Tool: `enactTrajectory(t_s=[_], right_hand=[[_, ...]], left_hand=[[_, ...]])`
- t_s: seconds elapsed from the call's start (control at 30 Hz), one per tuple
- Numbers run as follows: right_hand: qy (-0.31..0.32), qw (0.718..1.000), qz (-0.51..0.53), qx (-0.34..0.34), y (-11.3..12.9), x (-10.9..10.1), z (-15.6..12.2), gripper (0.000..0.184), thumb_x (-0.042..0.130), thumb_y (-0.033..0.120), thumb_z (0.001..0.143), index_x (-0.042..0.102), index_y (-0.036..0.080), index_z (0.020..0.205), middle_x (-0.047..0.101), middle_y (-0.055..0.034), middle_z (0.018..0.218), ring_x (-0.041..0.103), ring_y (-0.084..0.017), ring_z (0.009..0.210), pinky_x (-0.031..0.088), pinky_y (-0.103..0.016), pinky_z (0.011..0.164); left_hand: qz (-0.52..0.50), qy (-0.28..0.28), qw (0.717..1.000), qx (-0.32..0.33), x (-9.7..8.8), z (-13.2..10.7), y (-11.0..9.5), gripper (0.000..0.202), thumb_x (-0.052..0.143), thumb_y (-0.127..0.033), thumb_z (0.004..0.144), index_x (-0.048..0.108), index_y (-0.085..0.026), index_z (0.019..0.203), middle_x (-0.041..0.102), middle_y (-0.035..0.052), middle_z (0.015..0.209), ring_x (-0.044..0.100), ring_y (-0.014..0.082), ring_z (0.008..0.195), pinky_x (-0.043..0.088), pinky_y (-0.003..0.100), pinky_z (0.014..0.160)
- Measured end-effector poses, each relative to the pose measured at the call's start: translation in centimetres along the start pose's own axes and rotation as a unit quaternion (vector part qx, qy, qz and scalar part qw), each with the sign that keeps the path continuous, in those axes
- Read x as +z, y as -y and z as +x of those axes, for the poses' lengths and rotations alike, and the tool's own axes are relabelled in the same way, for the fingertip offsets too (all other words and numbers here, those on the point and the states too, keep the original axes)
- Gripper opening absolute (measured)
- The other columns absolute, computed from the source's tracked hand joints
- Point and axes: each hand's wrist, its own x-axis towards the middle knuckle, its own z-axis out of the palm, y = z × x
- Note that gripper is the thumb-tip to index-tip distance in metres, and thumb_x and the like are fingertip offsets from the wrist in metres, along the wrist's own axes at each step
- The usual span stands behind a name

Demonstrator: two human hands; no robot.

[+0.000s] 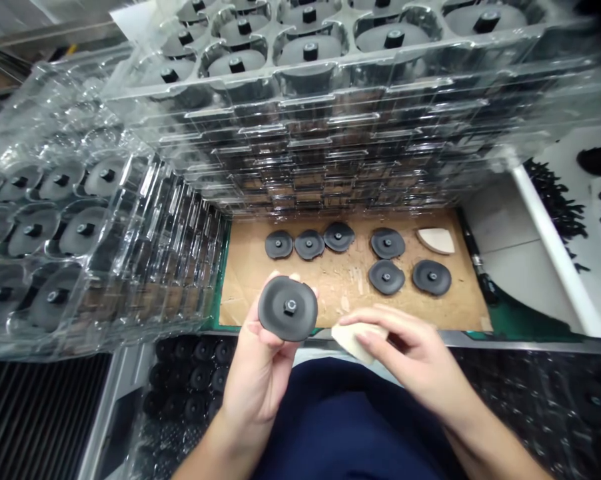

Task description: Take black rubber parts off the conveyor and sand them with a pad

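Held up in my left hand (pixel 263 373) is a black round disc with a short central stem (pixel 280 320), its stem side facing me. My left fingers wrap behind its rim. My right hand (pixel 410 347) pinches a cream wedge-shaped pad (pixel 355 340), its tip pointing toward the disc but apart from it. Beyond my hands, several similar black discs lie on a brown cardboard sheet (pixel 250 287), among them one disc (pixel 432 277) at the right. A second cream wedge pad (pixel 436 240) rests at the sheet's far right corner.
A tall stack of clear plastic trays (pixel 300 120) with discs in their pockets stands behind the cardboard. Another tray stack (pixel 155 233) rises on the left. At the right are a white-edged panel (pixel 555 247) and a cluster of small black parts (pixel 555 200).
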Motion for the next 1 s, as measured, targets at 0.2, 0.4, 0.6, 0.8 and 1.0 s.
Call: enactTrajectory(t_s=[0.2,0.4,0.6,0.8,1.0], right_hand=[[0.027,0.972,-0.021,-0.233,2.7,-0.6,2.5,0.022,0.051,0.011,0.089,0.067,0.017,0.103,0.068,-0.0027,0.082,0.059,-0.013,0.073,0.048,-0.024,0.069],[0.244,0.966,0.089,0.011,-1.7,-0.1,0.5,0.018,0.057,0.026,0.087,0.074,0.019,0.088,0.071,-0.0020,0.080,0.064,-0.014,0.070,0.048,-0.023,0.063],[0.005,0.995,0.037,0.097,-3.0,-0.3,-0.8,0.019,0.056,0.030,0.087,0.070,0.022,0.095,0.072,-0.0039,0.100,0.066,-0.019,0.093,0.050,-0.028,0.078],[-0.119,0.980,-0.047,-0.151,3.1,1.0,1.5,0.026,0.048,0.018,0.091,0.061,0.017,0.113,0.069,-0.0059,0.107,0.062,-0.018,0.095,0.047,-0.030,0.084],[0.068,0.978,-0.117,-0.160,3.5,2.0,2.5,0.023,0.045,0.015,0.092,0.065,0.015,0.104,0.071,-0.0046,0.095,0.062,-0.016,0.081,0.046,-0.029,0.074]], left_hand=[[0.002,0.030,0.999,-0.032,-0.1,0.0,0.5,0.050,0.075,-0.018,0.071,0.062,-0.028,0.118,0.072,0.0009,0.106,0.068,0.0128,0.093,0.053,0.015,0.082],[-0.018,0.000,0.998,-0.052,-1.2,0.3,0.1,0.060,0.077,-0.025,0.069,0.057,-0.029,0.125,0.071,0.0027,0.110,0.068,0.0191,0.098,0.054,0.025,0.088],[-0.020,0.011,0.997,-0.079,-0.2,0.0,1.1,0.050,0.080,-0.027,0.065,0.065,-0.026,0.113,0.072,0.0029,0.107,0.067,0.0200,0.101,0.054,0.028,0.089],[0.032,0.026,0.995,-0.089,0.0,-0.4,1.9,0.044,0.078,-0.019,0.067,0.066,-0.021,0.109,0.073,0.0029,0.097,0.068,0.0159,0.091,0.055,0.021,0.080],[0.062,-0.012,0.993,-0.100,-0.5,-0.4,2.0,0.046,0.076,-0.020,0.067,0.064,-0.023,0.111,0.070,0.0049,0.107,0.066,0.0205,0.098,0.055,0.027,0.083]])
